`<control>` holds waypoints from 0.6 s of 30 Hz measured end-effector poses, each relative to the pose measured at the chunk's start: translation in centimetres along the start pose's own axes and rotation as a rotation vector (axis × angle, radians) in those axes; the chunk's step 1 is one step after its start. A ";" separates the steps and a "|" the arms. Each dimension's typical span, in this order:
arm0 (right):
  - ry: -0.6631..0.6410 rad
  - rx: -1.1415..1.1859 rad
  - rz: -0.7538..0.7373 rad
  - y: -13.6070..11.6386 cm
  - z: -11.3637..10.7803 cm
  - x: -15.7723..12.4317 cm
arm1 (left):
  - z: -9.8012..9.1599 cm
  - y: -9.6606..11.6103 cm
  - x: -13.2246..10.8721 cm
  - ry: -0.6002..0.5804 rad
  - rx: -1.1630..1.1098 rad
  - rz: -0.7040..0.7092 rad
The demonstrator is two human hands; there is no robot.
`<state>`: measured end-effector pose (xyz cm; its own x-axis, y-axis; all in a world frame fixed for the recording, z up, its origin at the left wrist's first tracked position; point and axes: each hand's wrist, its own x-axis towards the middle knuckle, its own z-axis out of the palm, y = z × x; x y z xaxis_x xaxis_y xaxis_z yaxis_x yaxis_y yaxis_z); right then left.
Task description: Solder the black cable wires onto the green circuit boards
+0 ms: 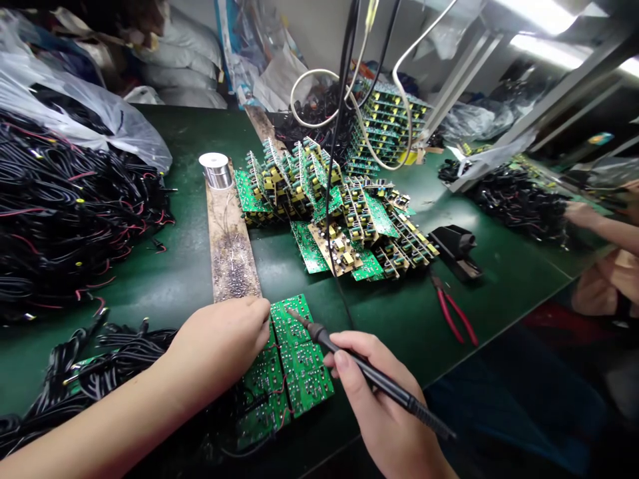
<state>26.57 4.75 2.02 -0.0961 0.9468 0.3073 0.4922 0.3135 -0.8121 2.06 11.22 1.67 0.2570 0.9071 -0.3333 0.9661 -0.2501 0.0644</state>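
Observation:
My right hand grips a black soldering iron like a pen, its tip resting on the top of a green circuit board lying solder-side up near the table's front edge. My left hand is closed, fingers curled and pressed at the left edge of that board panel, next to the wooden strip; what it pinches is too small to make out. Thin red wires run across the lower boards.
A wooden strip with solder scraps and a solder spool lies behind my left hand. Stacks of populated boards fill the middle. Black cable bundles lie left. Red-handled pliers and an iron stand sit right. Another person's hand is far right.

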 end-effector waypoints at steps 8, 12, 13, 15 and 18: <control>-0.027 -0.136 -0.197 3.3 3.3 0.5 | 0.3 -0.1 -0.1 0.041 -0.019 0.011; -0.050 -0.163 -0.189 3.7 4.3 0.7 | 0.5 -0.3 -0.1 0.071 -0.042 0.014; -0.051 -0.162 -0.185 3.7 4.4 0.7 | 0.6 -0.4 -0.1 0.080 -0.054 0.020; -0.052 -0.152 -0.178 3.7 4.4 0.7 | 0.6 -0.6 0.0 0.098 -0.086 0.041; -0.053 -0.129 -0.174 3.8 4.3 0.7 | 0.7 -0.8 0.2 0.116 -0.126 0.083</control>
<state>24.66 6.93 -2.95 -0.2330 0.8827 0.4081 0.5707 0.4639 -0.6776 1.31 11.38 0.92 0.3302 0.9199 -0.2117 0.9350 -0.2880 0.2067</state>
